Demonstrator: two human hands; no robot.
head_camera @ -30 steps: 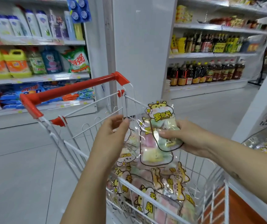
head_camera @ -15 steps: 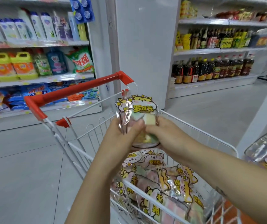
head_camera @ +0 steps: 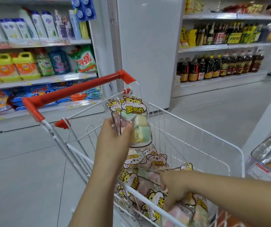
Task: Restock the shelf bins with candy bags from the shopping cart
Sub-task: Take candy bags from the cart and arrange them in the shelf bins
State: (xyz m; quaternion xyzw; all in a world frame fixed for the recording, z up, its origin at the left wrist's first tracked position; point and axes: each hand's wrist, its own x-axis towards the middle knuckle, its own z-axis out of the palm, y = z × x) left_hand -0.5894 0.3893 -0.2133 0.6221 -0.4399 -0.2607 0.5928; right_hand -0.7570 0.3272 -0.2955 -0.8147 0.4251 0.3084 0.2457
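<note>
My left hand [head_camera: 113, 141] was closed around two candy bags [head_camera: 134, 122] held upright above the cart, thumb pressed across their clear fronts and the other fingers wrapped behind, out of sight. The cartoon headers with yellow lettering stood at the top, one bag tucked just behind the other, pastel cubes showing through the film.

My right hand [head_camera: 172, 189] was down inside the shopping cart [head_camera: 197, 128], fingers curled into the heap of candy bags [head_camera: 149, 163] lying there. Whether they had actually pinched a bag I could not tell, since the fingertips were buried among the wrappers.

The heap filled the near corner of the white wire basket, bags overlapping at all angles against the near rim. The cart's red handle [head_camera: 75, 92] ran across at the far end, beyond my left hand.

At the right edge, a clear shelf bin [head_camera: 269, 151] held more of the same bags, close beside the cart. Past the cart stood a white pillar [head_camera: 147, 46], with detergent shelves [head_camera: 38, 63] to its left and shelves of dark bottles [head_camera: 221, 66] to its right, over a grey tiled floor [head_camera: 24, 169].
</note>
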